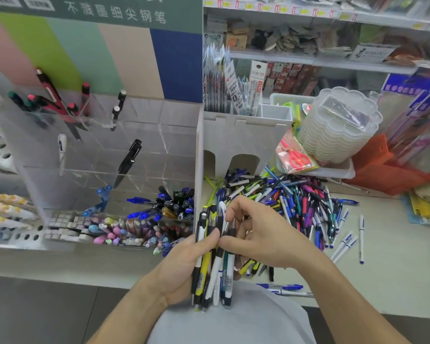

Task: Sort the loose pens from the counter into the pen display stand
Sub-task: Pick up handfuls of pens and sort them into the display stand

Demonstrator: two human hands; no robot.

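My left hand [184, 265] grips a bundle of pens [215, 259] upright over the counter's near edge, fingers curled round the barrels, thumb pressed across the front — yellow, black, white and teal barrels mixed, tips pointing down toward my pale shirt [233, 319]. My right hand [261, 235] sits just beside the bundle's upper half, fingers bent, thumb and forefinger pinching at one of the pens in the bundle; which pen exactly, I can't tell. The loose pen pile [291, 197] lies on the counter [395, 244] behind my right hand, spreading toward the right, touching the foot of a white cardboard holder [246, 137]. A few white-and-blue pens [350, 242] lie apart at the pile's right fringe, two more blue pens [283, 288] near the counter's front edge. The clear acrylic pen display stand [139, 145] stands at the counter's left side, tiered compartments — red-capped and black pens [60, 103] in the top rows, one black pen [128, 162] leaning in a middle cell, a dense bunch of blue and black pens [176, 202] in the lower right cell, pastel erasers and caps [124, 232] along the front row. Right rear: a stack of clear scalloped trays [338, 125], red scissors [298, 157] in a packet beside it, shelves [320, 58] of stock behind.
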